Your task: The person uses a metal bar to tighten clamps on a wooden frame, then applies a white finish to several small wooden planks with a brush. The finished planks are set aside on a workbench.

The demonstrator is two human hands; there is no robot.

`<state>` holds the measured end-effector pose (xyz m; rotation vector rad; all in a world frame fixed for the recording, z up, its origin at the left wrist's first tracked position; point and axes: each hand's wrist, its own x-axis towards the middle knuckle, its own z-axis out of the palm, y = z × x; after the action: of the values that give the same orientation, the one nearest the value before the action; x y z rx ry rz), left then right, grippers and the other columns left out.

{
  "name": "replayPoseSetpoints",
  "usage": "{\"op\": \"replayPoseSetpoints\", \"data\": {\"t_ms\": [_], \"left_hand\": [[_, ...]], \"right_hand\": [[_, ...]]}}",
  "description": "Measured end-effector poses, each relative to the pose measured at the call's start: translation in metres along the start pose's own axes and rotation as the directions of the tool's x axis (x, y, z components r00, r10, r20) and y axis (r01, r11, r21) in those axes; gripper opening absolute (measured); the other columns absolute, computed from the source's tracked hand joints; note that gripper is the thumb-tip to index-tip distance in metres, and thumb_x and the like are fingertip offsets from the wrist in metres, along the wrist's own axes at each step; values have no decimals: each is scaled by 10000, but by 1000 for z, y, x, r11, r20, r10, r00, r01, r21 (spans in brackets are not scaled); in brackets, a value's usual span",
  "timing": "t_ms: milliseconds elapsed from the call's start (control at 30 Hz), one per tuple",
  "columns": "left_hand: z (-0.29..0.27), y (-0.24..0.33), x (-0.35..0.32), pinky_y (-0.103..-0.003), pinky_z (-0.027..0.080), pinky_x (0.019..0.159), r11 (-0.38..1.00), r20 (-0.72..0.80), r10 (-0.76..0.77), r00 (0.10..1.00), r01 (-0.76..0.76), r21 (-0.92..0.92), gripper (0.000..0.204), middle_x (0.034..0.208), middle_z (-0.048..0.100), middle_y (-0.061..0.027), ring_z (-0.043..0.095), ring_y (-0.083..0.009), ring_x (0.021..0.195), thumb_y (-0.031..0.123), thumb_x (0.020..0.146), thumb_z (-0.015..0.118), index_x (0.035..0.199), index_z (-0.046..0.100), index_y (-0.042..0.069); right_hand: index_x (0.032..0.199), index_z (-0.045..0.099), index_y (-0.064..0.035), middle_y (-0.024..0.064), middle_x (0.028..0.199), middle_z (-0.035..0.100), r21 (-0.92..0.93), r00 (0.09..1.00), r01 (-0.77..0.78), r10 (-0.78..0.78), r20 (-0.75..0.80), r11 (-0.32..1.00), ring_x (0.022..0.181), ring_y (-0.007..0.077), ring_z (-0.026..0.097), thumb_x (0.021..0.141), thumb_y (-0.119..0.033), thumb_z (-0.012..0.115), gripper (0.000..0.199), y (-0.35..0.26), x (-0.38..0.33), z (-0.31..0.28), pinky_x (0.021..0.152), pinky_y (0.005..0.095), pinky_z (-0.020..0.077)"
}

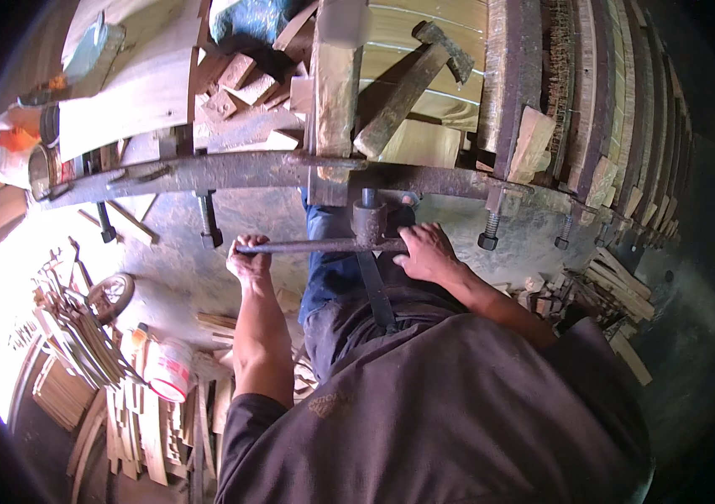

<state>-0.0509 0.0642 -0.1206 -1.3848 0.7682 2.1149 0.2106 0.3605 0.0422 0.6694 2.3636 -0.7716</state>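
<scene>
My left hand (pixel 251 258) is closed round the left end of a metal T-handle wrench (pixel 311 246). On the other end of its bar, my right hand (pixel 431 253) is wrapped, fingers curled over the metal. The wrench's round socket (pixel 369 223) sits at a threaded bolt (pixel 369 197) under the front of a long rusty steel beam (pixel 248 172). Wooden boards (pixel 424 71) lie side by side behind the beam. A hammer (pixel 403 97) with a thick wooden handle rests on them.
More clamp bolts (pixel 209 223) stick out from the beam on both sides. Wood offcuts (pixel 244 84) lie behind it at left. A bicycle (pixel 80 294), a white and red bucket (pixel 170 370) and stacked wood strips (pixel 151 428) stand at lower left; scrap wood (pixel 609 286) is heaped at right.
</scene>
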Motion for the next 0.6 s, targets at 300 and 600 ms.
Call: {"op": "replayPoseSetpoints", "data": {"t_ms": [300,600], "left_hand": [[-8,-1,-11,-385,380,586,997,-105,28,994,-20,70,246,591,381,9,393,-185,506,202,913,393,674,392,145],[53,9,-110,-368,336,505,915,64,356,932,-362,179,231,539,367,15,351,-178,472,221,884,427,658,411,173]], "right_hand": [[854,673,-52,194,767,702,-106,992,-11,-3,-129,994,743,346,713,789,-161,586,155,15,4,25,657,490,553],[1006,640,-48,200,919,696,85,969,215,-201,-146,973,881,386,679,761,-170,609,275,60,45,70,791,498,534]]}}
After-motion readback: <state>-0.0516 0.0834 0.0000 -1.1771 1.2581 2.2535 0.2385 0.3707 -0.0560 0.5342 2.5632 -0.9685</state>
